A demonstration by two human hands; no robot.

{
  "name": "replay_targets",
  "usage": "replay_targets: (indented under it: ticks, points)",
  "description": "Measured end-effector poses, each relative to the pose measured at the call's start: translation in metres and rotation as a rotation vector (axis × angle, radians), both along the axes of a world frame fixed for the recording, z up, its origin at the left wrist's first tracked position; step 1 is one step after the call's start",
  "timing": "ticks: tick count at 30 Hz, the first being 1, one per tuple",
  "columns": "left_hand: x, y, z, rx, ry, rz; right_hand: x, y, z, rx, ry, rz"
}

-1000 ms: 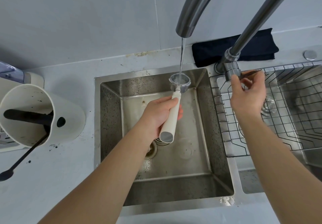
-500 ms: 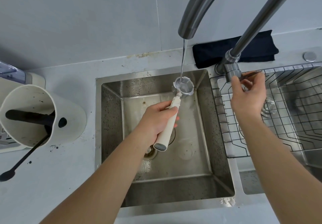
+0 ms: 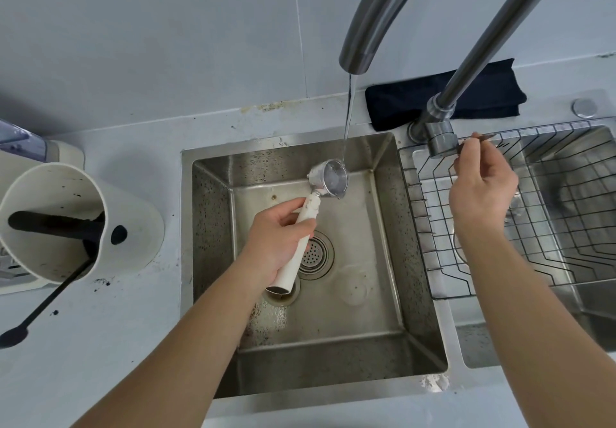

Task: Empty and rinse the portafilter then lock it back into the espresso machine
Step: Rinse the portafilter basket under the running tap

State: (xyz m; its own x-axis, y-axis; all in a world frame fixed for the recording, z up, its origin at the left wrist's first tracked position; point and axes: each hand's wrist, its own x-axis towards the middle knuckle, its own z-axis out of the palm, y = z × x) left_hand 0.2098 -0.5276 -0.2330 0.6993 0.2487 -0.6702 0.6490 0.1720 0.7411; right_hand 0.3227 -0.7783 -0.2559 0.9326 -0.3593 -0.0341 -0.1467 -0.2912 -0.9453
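My left hand (image 3: 278, 241) grips the white handle of the portafilter (image 3: 328, 179) over the steel sink (image 3: 213, 261). Its metal basket is tilted on its side, mouth turned right, under a thin stream of water falling from the tap spout (image 3: 355, 57). My right hand (image 3: 480, 187) pinches the thin tap lever (image 3: 480, 136) beside the tap base (image 3: 440, 139). The espresso machine shows only as a white and clear corner (image 3: 20, 146) at the far left.
A white knock bin (image 3: 50, 221) with a dark bar and coffee specks stands left of the sink, a black brush handle (image 3: 43, 304) leaning from it. A wire drying rack (image 3: 533, 211) sits over the right basin. A dark folded cloth (image 3: 443, 97) lies behind the tap.
The portafilter basket has turned from upright under the stream to lying on its side, and my left hand has swung the handle's end to the left. My right hand stays at the tap lever.
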Motion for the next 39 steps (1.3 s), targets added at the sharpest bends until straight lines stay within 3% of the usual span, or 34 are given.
replay_targets:
  ticks: [4,9,15,20,25,31,39]
  points:
    - [0.003,0.003,0.0,0.237,-0.068,-0.158,0.0,-0.001,0.002,0.002,0.002,0.005]
    - [0.011,-0.002,0.003,0.34,-0.131,-0.226,0.001,-0.002,0.002,0.015,0.022,-0.036]
    - [0.019,-0.006,0.002,0.31,-0.154,-0.187,0.0,0.0,0.005,0.028,-0.005,-0.07]
    - [0.017,-0.004,-0.001,0.157,-0.057,-0.076,-0.001,0.001,0.006,0.067,0.012,-0.07]
    - [0.006,0.007,-0.004,0.129,-0.021,0.002,-0.001,0.002,0.007,0.081,0.055,-0.036]
    - [-0.008,0.03,-0.003,0.453,-0.074,-0.164,-0.002,0.0,0.007,0.077,0.022,-0.054]
    - [-0.02,0.041,0.003,0.612,-0.146,-0.225,-0.001,-0.004,0.008,0.133,0.021,-0.079]
